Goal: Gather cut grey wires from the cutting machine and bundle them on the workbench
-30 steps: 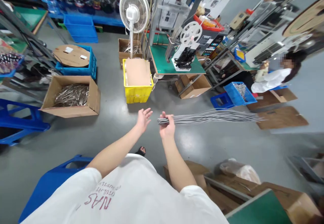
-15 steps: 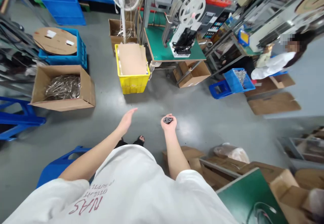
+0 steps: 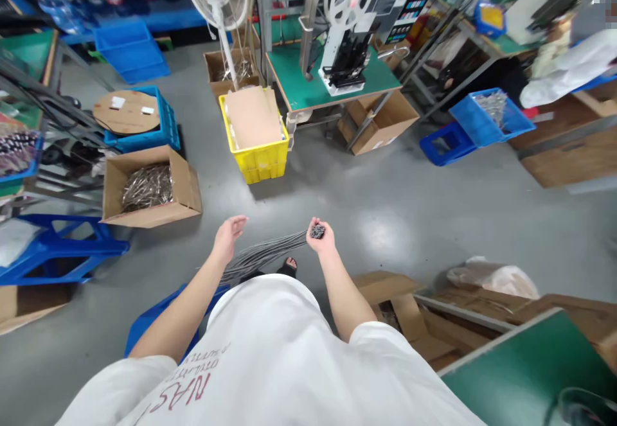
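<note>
My right hand (image 3: pixel 322 238) is wrapped round one end of a bundle of thin grey cables (image 3: pixel 270 250), whose dark cut tips show above the fingers. From there the bundle trails left and down, spreading a little, and passes behind my left forearm. My left hand (image 3: pixel 230 236) is held above the strands with its fingers stretched out and nothing in them. No contact between the left fingers and the cables can be seen.
Ahead stands a yellow crate (image 3: pixel 263 159) with cardboard on top. A carton (image 3: pixel 186 188) of wires is at left, near a blue stool (image 3: pixel 72 239). A green bench (image 3: pixel 299 85) carries a reel machine. Behind me on the right are a green table (image 3: pixel 525 362) and open cartons. A person sits far right.
The grey cable bundle now shows trailing left from my right hand; before, only its tips showed. My left hand has turned and moved slightly left and down. The view has turned left.
</note>
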The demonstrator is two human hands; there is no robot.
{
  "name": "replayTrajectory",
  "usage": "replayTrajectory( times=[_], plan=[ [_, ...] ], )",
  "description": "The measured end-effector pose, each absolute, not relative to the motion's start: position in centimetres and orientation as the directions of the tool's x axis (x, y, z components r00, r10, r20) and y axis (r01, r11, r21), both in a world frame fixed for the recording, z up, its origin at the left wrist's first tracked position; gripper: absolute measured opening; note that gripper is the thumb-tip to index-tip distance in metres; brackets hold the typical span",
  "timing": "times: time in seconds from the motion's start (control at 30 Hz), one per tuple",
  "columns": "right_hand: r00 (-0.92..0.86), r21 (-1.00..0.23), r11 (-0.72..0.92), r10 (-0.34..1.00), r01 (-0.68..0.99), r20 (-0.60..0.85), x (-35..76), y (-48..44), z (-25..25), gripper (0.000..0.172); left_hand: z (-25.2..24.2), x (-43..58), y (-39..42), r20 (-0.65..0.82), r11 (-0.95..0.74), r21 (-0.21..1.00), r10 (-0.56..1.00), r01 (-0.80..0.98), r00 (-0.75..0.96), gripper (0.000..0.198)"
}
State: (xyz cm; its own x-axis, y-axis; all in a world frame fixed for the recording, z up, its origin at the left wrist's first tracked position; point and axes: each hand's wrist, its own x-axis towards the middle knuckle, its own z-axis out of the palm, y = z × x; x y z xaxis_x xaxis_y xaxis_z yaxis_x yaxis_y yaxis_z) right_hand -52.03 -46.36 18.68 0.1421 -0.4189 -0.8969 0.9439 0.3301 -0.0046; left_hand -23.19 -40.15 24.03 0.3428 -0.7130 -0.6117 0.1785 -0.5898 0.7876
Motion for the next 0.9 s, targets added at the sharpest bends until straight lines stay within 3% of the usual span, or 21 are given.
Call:
replayTrajectory(
  times=[0.27,0.5,0.67,0.8,0.9],
  plan=[
    [-0.079,-0.175,0.068,-0.694,0.982,-0.716,-56.4,-51.0,28.0,0.014,27.0,-28.2,-43.3,-0.596,-0.506,0.777,-0.784,0.373,0.177,0.042],
    [-0.301,-0.591,0.093,-0.791,0.801,-0.533,-47.0,-46.4,29.6,0.023,29.3,-33.0,-45.0,-0.631,-0.48,0.707,-0.759,0.519,0.158,0.053],
    [-0.118,-0.469,0.187,-0.829,0.863,-0.546,-44.7,-45.8,29.7,0.013,31.1,-38.6,-47.3,-0.564,-0.418,0.714,-0.819,0.562,0.107,0.051],
    [-0.123,-0.366,0.149,-0.772,0.919,-0.624,-46.8,-47.0,29.1,0.015,30.7,-37.0,-46.3,-0.389,-0.325,0.848,-0.918,0.42,0.077,0.039],
    [-0.026,-0.219,0.174,-0.726,0.96,-0.687,-47.4,-46.9,27.5,0.017,28.8,-33.1,-43.2,-0.414,-0.342,0.884,-0.89,0.32,0.191,0.036]
  ],
)
